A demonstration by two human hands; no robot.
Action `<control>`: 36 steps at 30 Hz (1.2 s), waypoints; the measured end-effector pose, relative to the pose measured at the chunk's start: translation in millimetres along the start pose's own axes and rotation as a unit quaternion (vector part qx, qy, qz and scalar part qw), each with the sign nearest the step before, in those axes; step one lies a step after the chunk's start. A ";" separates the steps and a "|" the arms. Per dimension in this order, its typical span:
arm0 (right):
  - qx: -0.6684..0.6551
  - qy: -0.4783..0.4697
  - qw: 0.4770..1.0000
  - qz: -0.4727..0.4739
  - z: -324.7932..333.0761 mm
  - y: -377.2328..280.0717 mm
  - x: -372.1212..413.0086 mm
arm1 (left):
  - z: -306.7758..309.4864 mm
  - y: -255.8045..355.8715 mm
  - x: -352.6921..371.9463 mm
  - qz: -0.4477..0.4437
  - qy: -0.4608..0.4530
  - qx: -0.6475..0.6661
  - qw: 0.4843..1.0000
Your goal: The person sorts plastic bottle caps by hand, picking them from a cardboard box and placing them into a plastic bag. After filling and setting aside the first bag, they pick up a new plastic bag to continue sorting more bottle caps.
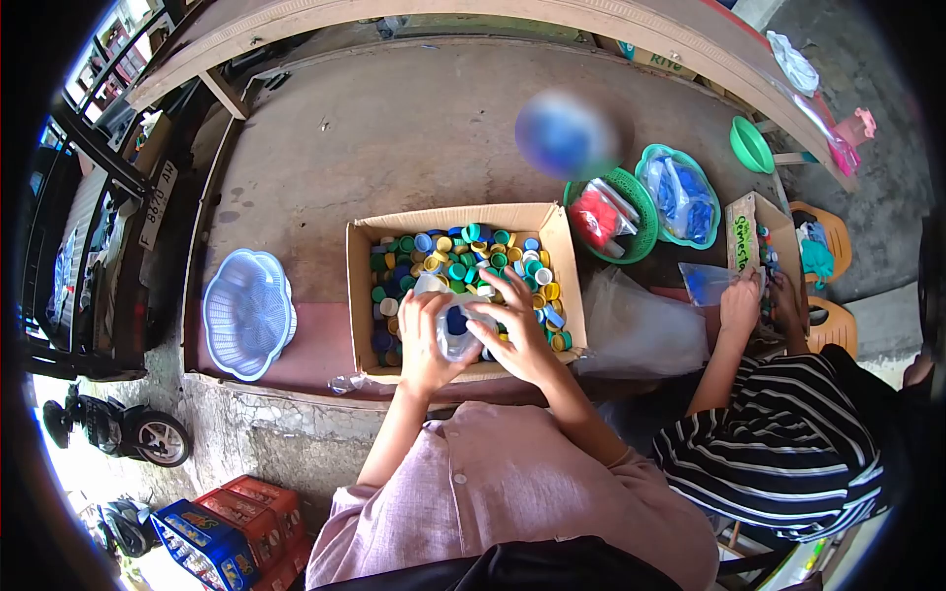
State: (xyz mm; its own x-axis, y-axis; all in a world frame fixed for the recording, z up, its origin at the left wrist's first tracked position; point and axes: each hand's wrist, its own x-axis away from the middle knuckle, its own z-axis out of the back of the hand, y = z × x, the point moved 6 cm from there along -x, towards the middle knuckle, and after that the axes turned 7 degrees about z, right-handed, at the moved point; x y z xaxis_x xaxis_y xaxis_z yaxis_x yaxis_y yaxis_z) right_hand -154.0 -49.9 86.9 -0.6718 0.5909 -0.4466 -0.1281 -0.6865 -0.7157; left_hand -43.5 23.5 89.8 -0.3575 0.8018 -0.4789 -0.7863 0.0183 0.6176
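Observation:
My left hand (424, 340) is closed on a small clear plastic bag (459, 347), held over the near side of a cardboard box (360, 286). A dark blue cap (456, 320) shows in the bag's mouth. From the other side my right hand (519, 330) pinches the bag's edge with its lower fingertips, while its upper fingers stretch out over the caps. Loose bottle caps (463, 258) in green, yellow, blue and white fill the box. What lies deeper in the bag is hidden by my fingers.
A pale blue basket (248, 313) stands left. To the right are a green basket (647, 225) with red contents, a teal basket (642, 177) with blue bags, and clear plastic sheets (641, 325). Another person's hand (741, 300) holds a bag beside a smaller box (741, 231).

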 end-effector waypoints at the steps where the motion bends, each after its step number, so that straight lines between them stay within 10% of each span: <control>1: 0.026 0.011 0.999 0.019 7.8 -1.6 -1.0 | 2.1 -7.7 6.6 0.017 0.018 0.000 1.000; 9: 0.000 0.128 0.976 -0.179 25.1 159.7 21.8 | 44.4 -64.2 31.7 0.125 0.197 0.140 0.962; 14: 0.227 -0.030 0.959 -0.165 -11.7 205.3 2.4 | 1.6 -63.2 44.4 0.073 0.035 -0.036 0.996; 36: 0.355 -0.005 0.928 -0.113 -55.9 169.2 -28.5 | -1.3 -79.5 49.3 0.131 0.056 0.003 0.990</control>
State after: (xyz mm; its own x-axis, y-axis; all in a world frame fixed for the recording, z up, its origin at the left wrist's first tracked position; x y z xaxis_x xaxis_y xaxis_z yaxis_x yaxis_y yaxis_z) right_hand -115.7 -159.2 -51.5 -0.5757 0.7519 -0.3212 -0.7123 -0.6541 -0.2546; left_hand 0.7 60.8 16.3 -0.6021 0.7087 -0.3679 -0.6564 -0.1769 0.7334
